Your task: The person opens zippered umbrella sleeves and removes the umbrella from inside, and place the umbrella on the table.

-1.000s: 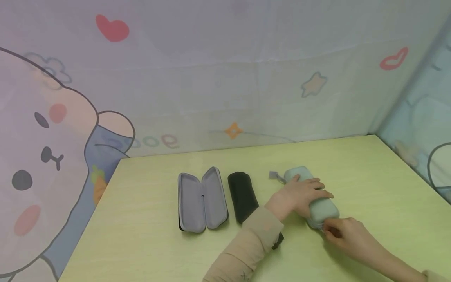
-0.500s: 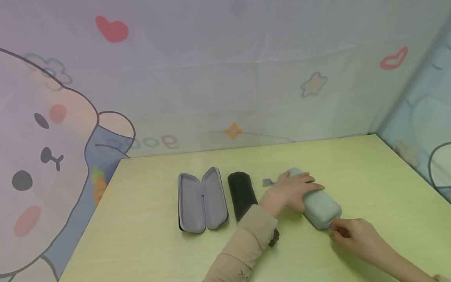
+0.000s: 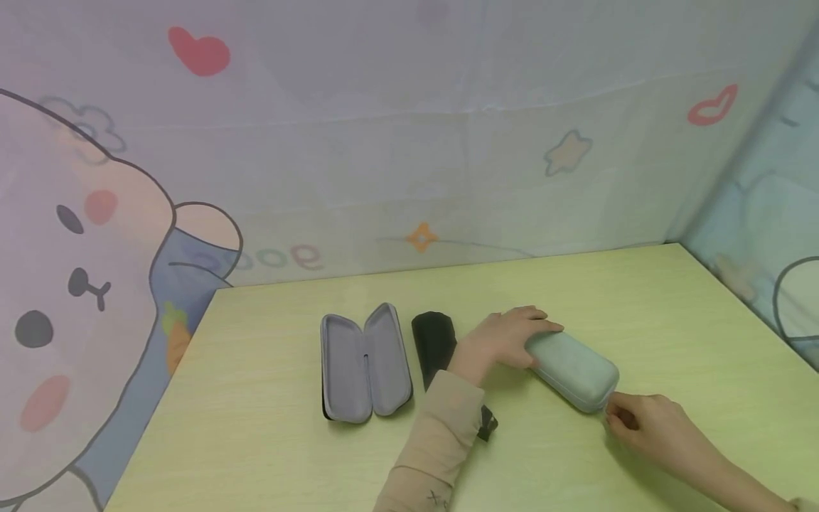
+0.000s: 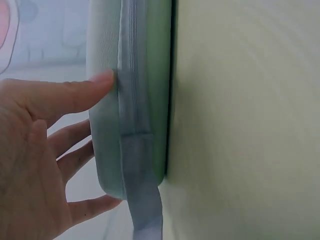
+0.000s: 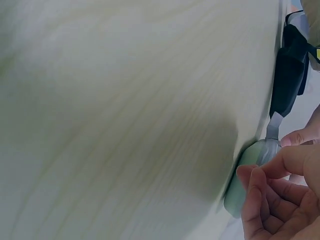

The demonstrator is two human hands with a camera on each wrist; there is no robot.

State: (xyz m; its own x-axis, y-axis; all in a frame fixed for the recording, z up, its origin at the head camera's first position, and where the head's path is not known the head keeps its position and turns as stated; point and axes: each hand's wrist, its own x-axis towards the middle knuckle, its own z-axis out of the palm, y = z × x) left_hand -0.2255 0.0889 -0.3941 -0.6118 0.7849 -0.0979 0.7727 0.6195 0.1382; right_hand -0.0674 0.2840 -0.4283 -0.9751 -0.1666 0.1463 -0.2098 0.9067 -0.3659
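Note:
A pale green zip-up case [image 3: 574,370] lies slantwise on the table. My left hand [image 3: 512,340] holds its far end, thumb [image 4: 90,92] on the side by the grey zipper [image 4: 134,75] and fingers spread across the top. A grey fabric tab [image 4: 142,195] sticks out from that end. At the near corner my right hand [image 3: 659,430] pinches the zipper's end between thumb and forefinger; the pull itself is hidden by the fingertips. In the right wrist view these fingertips meet against the case's [image 5: 234,200] edge.
Left of the hands, an opened hard case [image 3: 367,370] with grey lining lies on the yellow-green table [image 3: 256,427]. A black pouch [image 3: 436,341] lies between the two cases, partly covered by the left sleeve [image 3: 441,434]. A printed cloth [image 3: 358,156] hangs behind the table.
My left hand has shifted left along with the case's far end, so the case lies more slantwise. The right hand has moved slightly right, still at the near corner.

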